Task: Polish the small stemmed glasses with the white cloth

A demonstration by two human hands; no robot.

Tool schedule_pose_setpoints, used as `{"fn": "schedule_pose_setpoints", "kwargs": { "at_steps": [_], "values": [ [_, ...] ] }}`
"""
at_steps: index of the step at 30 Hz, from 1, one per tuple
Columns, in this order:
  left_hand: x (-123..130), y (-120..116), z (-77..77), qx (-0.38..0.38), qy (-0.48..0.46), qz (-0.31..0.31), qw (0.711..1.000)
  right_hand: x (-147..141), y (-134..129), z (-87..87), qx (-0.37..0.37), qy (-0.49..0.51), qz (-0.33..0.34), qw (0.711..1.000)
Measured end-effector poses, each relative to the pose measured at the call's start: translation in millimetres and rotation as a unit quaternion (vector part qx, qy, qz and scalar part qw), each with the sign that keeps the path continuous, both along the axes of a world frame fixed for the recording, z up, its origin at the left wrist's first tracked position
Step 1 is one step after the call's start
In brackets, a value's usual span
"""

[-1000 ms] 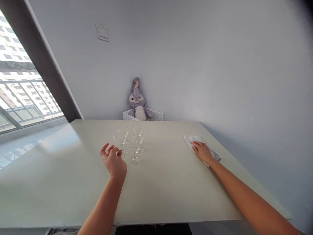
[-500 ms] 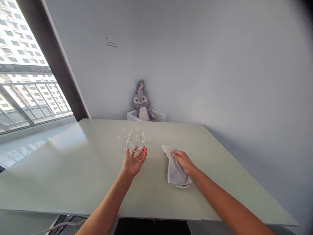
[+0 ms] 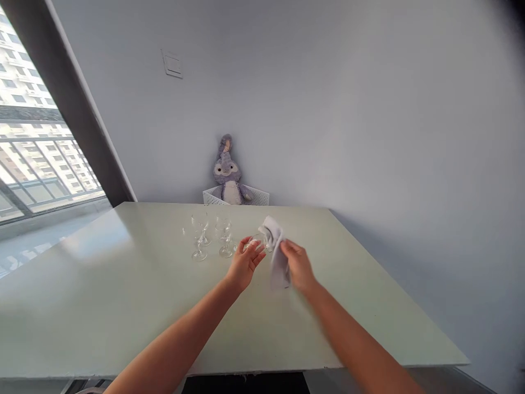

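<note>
My left hand is closed around a clear stemmed glass, which is tilted on its side with its bowl toward the right. In my right hand a pale lavender cloth is pinched and hangs down. The cloth's upper part is at the glass's rim; whether it reaches inside I cannot tell. To the left of my left hand, several more clear stemmed glasses stand upright in a cluster on the table. Their outlines overlap.
The pale green table spreads under both arms. Behind its far edge a purple plush rabbit sits in a white perforated basket against the grey wall. A window is at the left, and a switch is on the wall.
My left hand, open and palm up before, has taken a glass and moved right. My right hand has raised the cloth up and left to it. The view has shifted slightly.
</note>
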State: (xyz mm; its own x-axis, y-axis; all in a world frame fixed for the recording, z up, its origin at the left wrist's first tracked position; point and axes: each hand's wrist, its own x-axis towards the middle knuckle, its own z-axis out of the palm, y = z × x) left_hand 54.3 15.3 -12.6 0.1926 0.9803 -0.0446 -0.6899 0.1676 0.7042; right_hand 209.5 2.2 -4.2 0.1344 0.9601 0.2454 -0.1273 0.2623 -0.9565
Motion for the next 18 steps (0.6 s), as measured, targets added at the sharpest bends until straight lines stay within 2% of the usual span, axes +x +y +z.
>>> {"fn": "schedule_pose_setpoints", "kwargs": {
  "at_steps": [2,5,8,11,14,16,18],
  "values": [
    [9,8,-5.8,0.026,0.030,0.012,0.999,-11,-4,-9.8,0.028,-0.111,-0.005,0.993],
    [18,14,-15.3,0.044,0.085,0.004,0.995,-15,-6,-24.6,0.023,-0.166,-0.007,0.986],
    [23,15,-24.3,0.039,0.096,0.021,0.994,-3,-3,-27.9,-0.024,-0.096,-0.046,0.994],
    [25,14,-29.6,0.026,0.076,0.054,0.995,21,1,-18.3,-0.025,0.010,-0.163,0.986],
    [23,14,-30.6,0.029,0.072,0.060,0.995,36,0,-7.1,0.005,0.005,-0.254,0.967],
    [23,13,-30.3,0.035,0.077,0.059,0.995,34,-3,-5.3,0.011,-0.046,-0.236,0.971],
    [23,11,-30.3,0.041,0.085,0.051,0.994,21,-6,-9.3,0.013,-0.099,-0.149,0.984]
  ]
}}
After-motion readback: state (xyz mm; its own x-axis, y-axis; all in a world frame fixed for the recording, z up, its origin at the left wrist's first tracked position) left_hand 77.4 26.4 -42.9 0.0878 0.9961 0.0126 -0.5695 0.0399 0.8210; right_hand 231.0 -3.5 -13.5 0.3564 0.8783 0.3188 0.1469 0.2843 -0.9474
